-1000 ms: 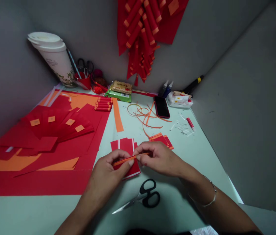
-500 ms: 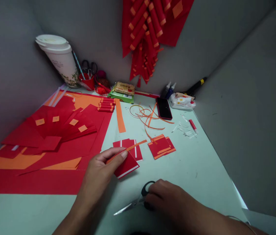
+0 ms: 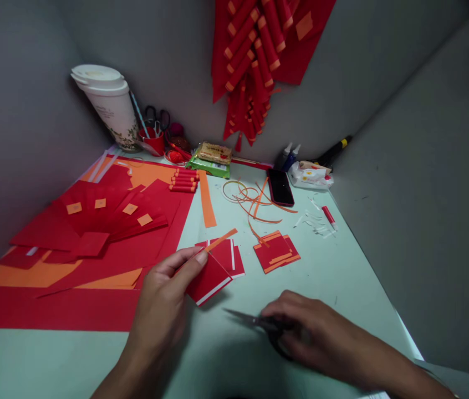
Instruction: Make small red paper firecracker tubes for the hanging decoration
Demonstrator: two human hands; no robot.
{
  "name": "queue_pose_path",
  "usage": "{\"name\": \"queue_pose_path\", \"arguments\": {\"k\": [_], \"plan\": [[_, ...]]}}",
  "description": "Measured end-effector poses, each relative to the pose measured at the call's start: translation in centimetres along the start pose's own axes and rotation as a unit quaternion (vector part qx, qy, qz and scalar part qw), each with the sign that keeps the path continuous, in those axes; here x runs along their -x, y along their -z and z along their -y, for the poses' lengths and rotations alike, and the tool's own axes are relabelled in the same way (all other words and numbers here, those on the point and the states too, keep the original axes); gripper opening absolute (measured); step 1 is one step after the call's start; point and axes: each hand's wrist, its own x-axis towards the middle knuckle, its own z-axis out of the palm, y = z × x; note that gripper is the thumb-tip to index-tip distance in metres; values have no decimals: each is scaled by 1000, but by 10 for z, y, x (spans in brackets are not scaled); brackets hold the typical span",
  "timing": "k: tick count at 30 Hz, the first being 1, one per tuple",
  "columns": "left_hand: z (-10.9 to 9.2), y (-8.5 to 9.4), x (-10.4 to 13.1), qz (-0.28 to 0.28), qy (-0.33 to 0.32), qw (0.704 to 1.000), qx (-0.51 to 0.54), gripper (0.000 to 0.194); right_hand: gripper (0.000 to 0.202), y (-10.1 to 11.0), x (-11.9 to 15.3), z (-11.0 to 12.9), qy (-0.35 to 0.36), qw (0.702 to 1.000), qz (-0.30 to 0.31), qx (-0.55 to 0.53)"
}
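Between thumb and fingers, my left hand (image 3: 172,293) pinches a red paper card (image 3: 208,278) with a white strip along its lower edge. A narrow orange paper strip (image 3: 222,239) juts out past its upper edge toward the right. To the right, my right hand (image 3: 301,324) is closed around a pair of scissors (image 3: 274,332), slightly blurred, blades pointing left toward the card but apart from it. Behind the held card lie red cards with white strips (image 3: 238,265). Further right sits a stack of red cards with orange edges (image 3: 274,252).
Red and orange paper sheets (image 3: 68,310) cover the left side. Thin orange strips (image 3: 255,202) curl near a phone (image 3: 280,187). Along the back stand a white cup (image 3: 107,105), a red holder (image 3: 152,143) and snack packs (image 3: 213,155). A firecracker decoration (image 3: 255,61) hangs on the wall.
My right hand has lifted the scissors off the table and moved them right, turning the blades toward the card. My left hand has shifted slightly left with the card and orange strip.
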Motion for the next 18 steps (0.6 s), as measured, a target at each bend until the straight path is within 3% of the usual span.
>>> {"name": "queue_pose_path", "arguments": {"k": [5,11,18], "plan": [[3,0,-1,16,4,1000,12,20,52,16,-9,-7,-38,985,-79,-147],[8,4,-3,20,-21,999,-19,20,49,4,-31,-7,-45,980,-78,-178],[5,4,0,13,-13,997,-81,25,50,-2,-37,-10,-45,973,-96,-207]]}}
